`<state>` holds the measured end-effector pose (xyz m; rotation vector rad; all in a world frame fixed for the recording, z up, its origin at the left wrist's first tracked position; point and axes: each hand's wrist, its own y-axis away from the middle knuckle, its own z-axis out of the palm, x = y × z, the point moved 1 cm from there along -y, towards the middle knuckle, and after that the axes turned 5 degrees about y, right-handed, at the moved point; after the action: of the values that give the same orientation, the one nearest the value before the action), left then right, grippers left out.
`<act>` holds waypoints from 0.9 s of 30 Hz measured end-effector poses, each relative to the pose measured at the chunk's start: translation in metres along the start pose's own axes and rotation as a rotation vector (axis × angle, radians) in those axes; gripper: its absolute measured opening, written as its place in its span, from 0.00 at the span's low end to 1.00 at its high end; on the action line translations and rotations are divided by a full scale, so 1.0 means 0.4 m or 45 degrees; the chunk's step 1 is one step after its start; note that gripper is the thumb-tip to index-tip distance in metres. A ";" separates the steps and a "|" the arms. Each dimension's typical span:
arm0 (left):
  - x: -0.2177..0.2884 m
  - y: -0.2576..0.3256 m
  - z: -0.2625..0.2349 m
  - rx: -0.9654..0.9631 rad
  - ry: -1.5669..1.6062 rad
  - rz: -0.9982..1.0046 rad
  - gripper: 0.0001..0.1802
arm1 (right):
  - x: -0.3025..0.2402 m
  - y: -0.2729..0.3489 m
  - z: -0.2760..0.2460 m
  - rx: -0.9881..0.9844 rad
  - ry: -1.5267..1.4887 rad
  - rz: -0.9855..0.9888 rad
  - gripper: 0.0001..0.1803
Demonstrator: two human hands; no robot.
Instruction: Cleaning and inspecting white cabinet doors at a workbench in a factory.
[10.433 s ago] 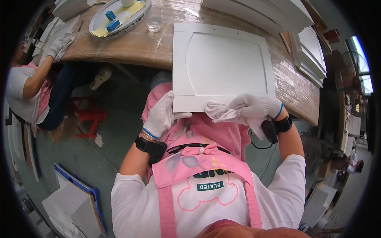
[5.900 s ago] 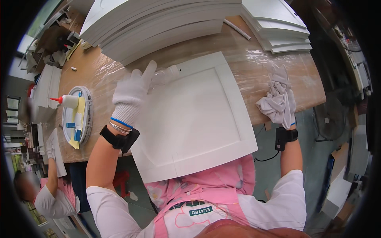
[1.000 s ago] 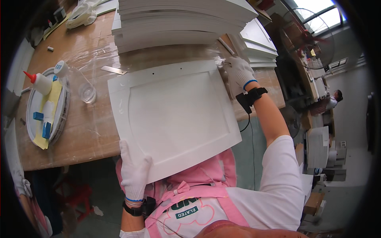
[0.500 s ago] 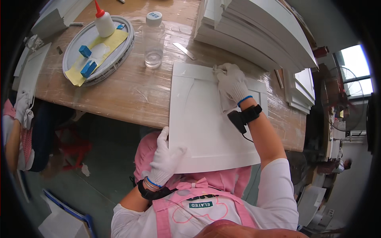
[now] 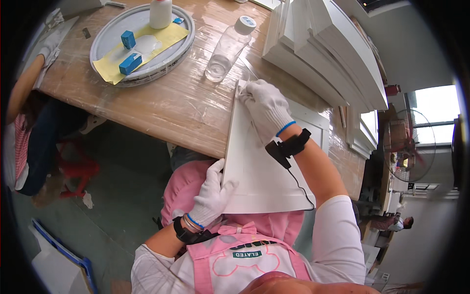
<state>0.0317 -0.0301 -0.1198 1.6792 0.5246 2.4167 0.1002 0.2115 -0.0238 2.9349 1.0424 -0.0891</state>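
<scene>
A white framed panel (image 5: 252, 176) lies partly on the wrapped table and reaches over its near edge towards my lap. My left hand (image 5: 212, 192), in a white knit glove, holds the panel's near left edge, its thumb lying over the top face. At the far left corner my gloved right hand (image 5: 267, 105) presses down with bunched fingers. In them is a white cloth (image 5: 246, 95), much of it hidden under the glove. Just beyond that corner stands a clear bottle (image 5: 226, 54) with a white cap and a little liquid inside.
A round lid (image 5: 100, 41) carries a yellow sheet (image 5: 169, 36), blue blocks (image 5: 130, 63) and a white squeeze bottle (image 5: 160, 14). Stacked white panels (image 5: 313, 54) rise at the back right. At the left, another person's gloved hand (image 5: 49, 49) rests by a pale panel.
My right hand has moved left with the cloth along the panel's far end to its corner. My left hand still holds the near left edge. The whole view has shifted.
</scene>
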 end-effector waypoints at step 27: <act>-0.052 -0.042 -0.007 -0.410 0.332 0.085 0.32 | -0.027 -0.061 0.041 0.175 0.049 0.011 0.10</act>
<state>0.0353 -0.0218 -0.1450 1.2811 0.0988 2.6133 0.0759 0.2230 -0.0398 3.0752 1.0697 -0.1087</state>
